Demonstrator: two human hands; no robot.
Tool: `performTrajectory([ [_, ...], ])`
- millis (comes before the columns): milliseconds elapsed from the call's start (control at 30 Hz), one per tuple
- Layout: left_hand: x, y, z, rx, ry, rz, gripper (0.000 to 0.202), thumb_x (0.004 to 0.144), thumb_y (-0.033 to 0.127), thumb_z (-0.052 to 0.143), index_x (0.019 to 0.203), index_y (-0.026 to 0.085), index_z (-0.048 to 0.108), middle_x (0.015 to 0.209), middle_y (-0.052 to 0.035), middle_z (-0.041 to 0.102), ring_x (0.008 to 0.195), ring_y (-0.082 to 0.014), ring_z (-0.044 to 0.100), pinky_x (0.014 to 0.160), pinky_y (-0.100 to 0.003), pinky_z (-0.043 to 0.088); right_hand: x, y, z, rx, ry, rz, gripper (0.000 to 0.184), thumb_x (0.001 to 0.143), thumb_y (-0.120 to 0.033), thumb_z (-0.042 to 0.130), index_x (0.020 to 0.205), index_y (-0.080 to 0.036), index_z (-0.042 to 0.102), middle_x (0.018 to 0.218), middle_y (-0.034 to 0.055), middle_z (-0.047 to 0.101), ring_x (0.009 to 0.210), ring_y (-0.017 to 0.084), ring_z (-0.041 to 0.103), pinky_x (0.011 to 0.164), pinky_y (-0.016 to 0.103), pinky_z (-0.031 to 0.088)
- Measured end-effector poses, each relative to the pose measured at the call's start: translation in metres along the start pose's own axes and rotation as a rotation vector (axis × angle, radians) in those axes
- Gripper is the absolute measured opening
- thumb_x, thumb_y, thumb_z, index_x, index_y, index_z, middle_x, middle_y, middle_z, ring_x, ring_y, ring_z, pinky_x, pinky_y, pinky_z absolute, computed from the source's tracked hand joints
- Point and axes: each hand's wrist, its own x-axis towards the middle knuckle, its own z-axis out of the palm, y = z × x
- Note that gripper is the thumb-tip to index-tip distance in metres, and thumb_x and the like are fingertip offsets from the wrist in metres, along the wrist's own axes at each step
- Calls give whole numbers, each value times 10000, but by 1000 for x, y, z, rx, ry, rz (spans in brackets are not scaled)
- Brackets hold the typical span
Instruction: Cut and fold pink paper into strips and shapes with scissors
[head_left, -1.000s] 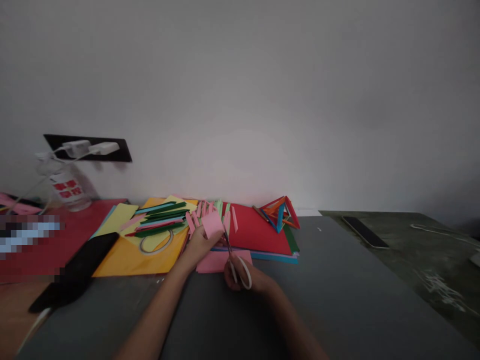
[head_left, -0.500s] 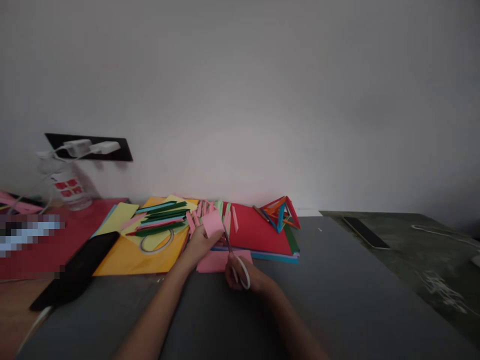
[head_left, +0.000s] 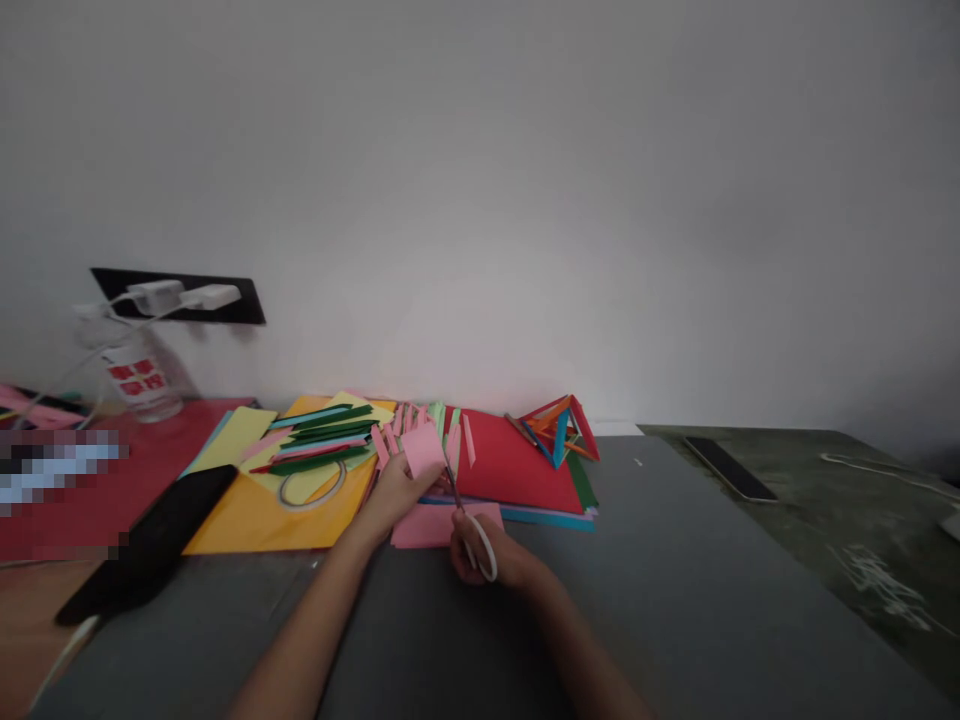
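My left hand [head_left: 397, 492] holds up a small pink paper piece [head_left: 424, 449] above a pink sheet [head_left: 429, 524] lying on the dark table [head_left: 675, 600]. My right hand [head_left: 489, 555] grips white-handled scissors [head_left: 466, 520], whose blades reach up to the right edge of the pink piece. Several cut pink strips [head_left: 390, 432] lie just behind my left hand.
Behind lie an orange sheet [head_left: 255, 520] with a tape ring [head_left: 311, 488], green and pink strips [head_left: 322, 440], a red sheet [head_left: 510, 465] and a coloured paper polyhedron [head_left: 561, 428]. A black pouch [head_left: 150, 545] lies left, a bottle [head_left: 139, 375] at the wall, a phone [head_left: 729, 466] right.
Almost nothing has moved; my right hand with the scissors has shifted slightly toward the pink piece, and the view has tilted a little.
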Motion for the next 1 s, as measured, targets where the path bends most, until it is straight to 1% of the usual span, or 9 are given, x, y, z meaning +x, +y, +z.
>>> performTrajectory([
  [133, 1, -1, 0, -6, 13, -13, 207, 628, 318, 596, 674, 116, 588, 592, -54, 656, 536, -181, 611, 532, -277, 500, 1, 2, 0, 7, -4, -14, 672, 772, -611, 125, 434, -144, 470, 320, -24, 368, 299, 51, 334, 325, 168, 227],
  [300, 2, -1, 1, -17, -29, -32, 222, 638, 324, 591, 716, 117, 586, 583, -58, 660, 555, -190, 621, 541, -282, 503, 3, 7, 0, 23, -15, -71, 700, 773, -610, 80, 448, -139, 484, 337, -18, 380, 312, 54, 346, 342, 172, 250],
  [533, 1, 1, 2, -48, -23, -44, 267, 632, 352, 596, 757, 117, 584, 623, -70, 667, 564, -199, 625, 553, -298, 503, 5, 8, 0, 71, -34, -37, 713, 729, -662, 75, 477, -137, 487, 354, -22, 386, 321, 52, 349, 331, 166, 241],
  [633, 1, -1, 2, -69, -24, -35, 258, 644, 362, 585, 745, 124, 585, 664, -83, 672, 557, -193, 625, 536, -285, 499, 4, 8, -1, 89, -27, -42, 707, 731, -662, 97, 500, -131, 501, 360, -24, 392, 322, 49, 349, 332, 163, 241],
  [800, 4, -4, -1, -121, -32, -59, 313, 698, 421, 502, 769, 127, 581, 675, -93, 671, 562, -209, 631, 536, -305, 493, 5, 7, 0, 108, -19, -23, 690, 733, -658, 140, 492, -125, 506, 337, -26, 391, 299, 48, 342, 321, 165, 229],
  [867, 4, -4, -2, -149, -2, -59, 366, 723, 454, 445, 772, 119, 583, 693, -112, 671, 552, -214, 630, 538, -317, 489, 6, 5, -2, 91, 39, -1, 657, 737, -644, 185, 473, -130, 497, 310, -33, 370, 280, 49, 325, 316, 172, 215],
  [900, 4, -3, -3, -167, 23, -57, 382, 732, 463, 424, 783, 118, 579, 721, -121, 671, 548, -212, 629, 531, -316, 487, 6, 4, -4, 73, 101, 14, 630, 738, -633, 218, 465, -135, 489, 300, -36, 361, 274, 52, 319, 316, 177, 209],
  [967, 4, 0, -4, -201, 70, -48, 379, 742, 459, 409, 828, 122, 561, 785, -126, 667, 554, -208, 630, 512, -305, 480, 5, 3, -12, 8, 315, 48, 559, 723, -608, 308, 457, -145, 472, 300, -37, 356, 279, 64, 324, 325, 193, 211],
  [1000, 4, 1, -5, -210, 84, -46, 369, 744, 450, 412, 848, 124, 549, 804, -124, 666, 566, -207, 631, 508, -299, 476, 4, 4, -18, -45, 473, 65, 526, 709, -595, 353, 463, -147, 473, 317, -31, 369, 298, 74, 343, 336, 201, 223],
])
